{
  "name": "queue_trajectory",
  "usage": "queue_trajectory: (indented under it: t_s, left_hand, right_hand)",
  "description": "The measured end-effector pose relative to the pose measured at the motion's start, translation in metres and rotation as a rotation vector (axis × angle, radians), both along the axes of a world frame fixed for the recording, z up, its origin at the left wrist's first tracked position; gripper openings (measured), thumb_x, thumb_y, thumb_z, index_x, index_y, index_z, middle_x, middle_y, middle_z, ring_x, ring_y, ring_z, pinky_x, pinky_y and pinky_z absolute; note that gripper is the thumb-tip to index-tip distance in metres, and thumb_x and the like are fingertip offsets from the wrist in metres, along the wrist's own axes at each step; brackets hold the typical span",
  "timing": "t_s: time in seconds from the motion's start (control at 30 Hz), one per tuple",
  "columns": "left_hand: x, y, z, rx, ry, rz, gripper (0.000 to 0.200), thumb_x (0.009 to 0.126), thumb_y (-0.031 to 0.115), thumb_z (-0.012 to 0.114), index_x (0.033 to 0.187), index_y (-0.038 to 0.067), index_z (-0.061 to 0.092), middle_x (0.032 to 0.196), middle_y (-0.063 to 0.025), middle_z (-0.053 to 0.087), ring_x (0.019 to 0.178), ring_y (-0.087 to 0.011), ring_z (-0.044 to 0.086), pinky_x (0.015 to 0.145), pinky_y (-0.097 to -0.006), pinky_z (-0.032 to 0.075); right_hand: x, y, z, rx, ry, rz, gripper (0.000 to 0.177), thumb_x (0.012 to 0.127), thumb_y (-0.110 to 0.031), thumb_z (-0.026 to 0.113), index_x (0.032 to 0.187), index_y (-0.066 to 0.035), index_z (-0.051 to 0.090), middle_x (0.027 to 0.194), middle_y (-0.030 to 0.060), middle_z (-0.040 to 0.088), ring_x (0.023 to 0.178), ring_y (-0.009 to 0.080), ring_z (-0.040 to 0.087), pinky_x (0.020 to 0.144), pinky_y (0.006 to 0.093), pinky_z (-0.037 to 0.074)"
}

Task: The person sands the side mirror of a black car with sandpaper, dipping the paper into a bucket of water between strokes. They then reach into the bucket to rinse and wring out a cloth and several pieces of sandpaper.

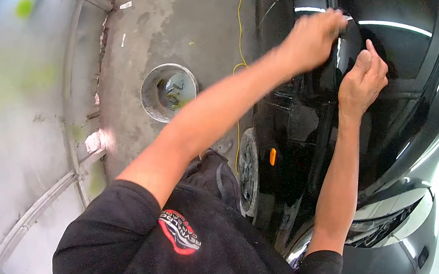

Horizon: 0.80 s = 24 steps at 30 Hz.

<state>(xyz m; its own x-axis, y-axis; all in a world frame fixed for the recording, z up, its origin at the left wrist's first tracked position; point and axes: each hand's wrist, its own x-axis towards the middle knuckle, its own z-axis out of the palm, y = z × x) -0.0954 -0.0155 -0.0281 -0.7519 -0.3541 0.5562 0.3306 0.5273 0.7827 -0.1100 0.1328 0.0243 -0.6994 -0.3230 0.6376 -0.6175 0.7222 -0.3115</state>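
Note:
My left hand point(312, 41) is closed at the side of a glossy black car point(303, 122), beside a rounded black part point(342, 56) that looks like the side mirror. It is slightly blurred, and what it holds, if anything, is hidden. On the other side of that part, my right hand point(363, 83) is against the dark bodywork with its index finger stretched out and its other fingers loosely bent. I see nothing in it. An orange side marker point(272, 157) sits on the fender, above the front wheel point(249, 171).
A bucket point(146, 90) with liquid and dark items stands on the concrete floor point(149, 3) to the left. A yellow cord point(240, 18) runs along the floor beside the car. Whitish sheeting point(11, 96) on a frame lines the left side. The headlight point(388, 223) is at lower right.

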Motion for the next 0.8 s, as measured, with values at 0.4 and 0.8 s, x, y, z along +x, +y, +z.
queue_trajectory:
  t_s: [0.4,0.8]
  left_hand:
    - [0.015,0.019,0.011,-0.151,0.155,-0.024,0.035,0.092,0.004,0.058,0.126,0.003,0.066,0.137,-0.0230,0.061,0.134,-0.0401,0.053,0.112,-0.0479,0.044]
    - [0.018,0.023,0.034,-0.054,0.093,-0.035,0.038,0.089,-0.001,0.057,0.126,0.007,0.066,0.128,-0.0188,0.067,0.121,-0.0390,0.063,0.100,-0.0453,0.054]
  right_hand:
    - [-0.007,0.003,0.005,-0.094,-0.002,0.048,0.047,0.108,-0.043,0.043,0.129,-0.008,0.067,0.114,0.0141,0.066,0.112,0.0310,0.058,0.101,0.0437,0.039]
    - [-0.001,0.017,0.010,-0.189,-0.079,0.055,0.044,0.109,-0.039,0.044,0.130,-0.008,0.067,0.112,0.0128,0.066,0.110,0.0301,0.059,0.100,0.0415,0.039]
